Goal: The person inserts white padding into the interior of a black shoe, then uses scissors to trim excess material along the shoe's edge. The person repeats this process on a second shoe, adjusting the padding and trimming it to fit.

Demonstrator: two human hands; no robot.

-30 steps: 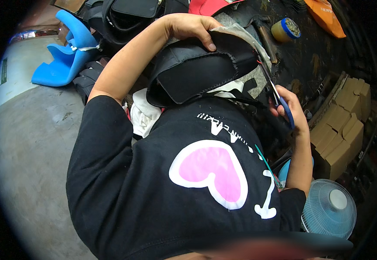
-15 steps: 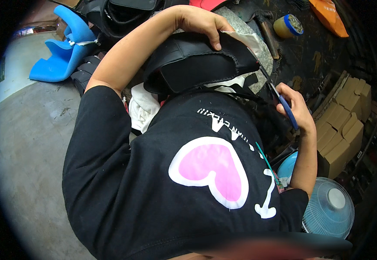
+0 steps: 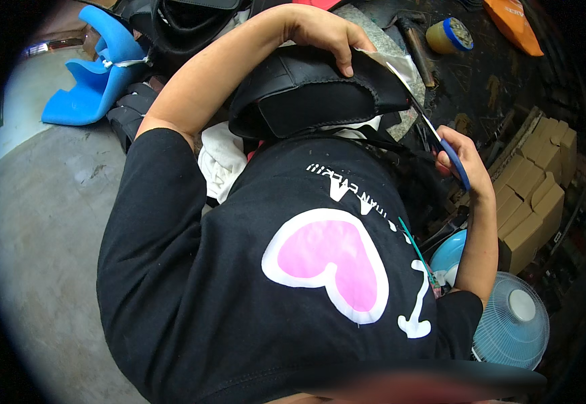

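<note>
Both grips are engaged: the left grip (image 3: 326,34) pinches a black stitched piece (image 3: 293,97) by its far edge, thumb on the near face and the other fingers mostly hidden behind, while the right grip (image 3: 468,158) is closed around the blue handles of scissors (image 3: 454,158). At far left, a blue curved piece (image 3: 81,94) is bound with white cord (image 3: 128,63), which seems to keep its bend. Beside it, black pieces (image 3: 172,37) are heaped, apparently kept out of the way. A white cloth (image 3: 220,163) lies near the left elbow. In the middle, the black piece sits just beyond the shirt, its hollow facing the body; held so, its right edge is likely steadied and presented to the scissors. A pale thin sheet (image 3: 400,65) projects from that edge, by the blades; whether they touch it I cannot tell. Farther right, a wooden-handled tool (image 3: 419,57) and a jar (image 3: 444,37) with a blue rim stay within reach, probably for convenience. An orange item (image 3: 514,25) lies at the far right, with cardboard boxes (image 3: 528,192) nearer and a fan (image 3: 511,323) nearest, perhaps placed there for cooling.
</note>
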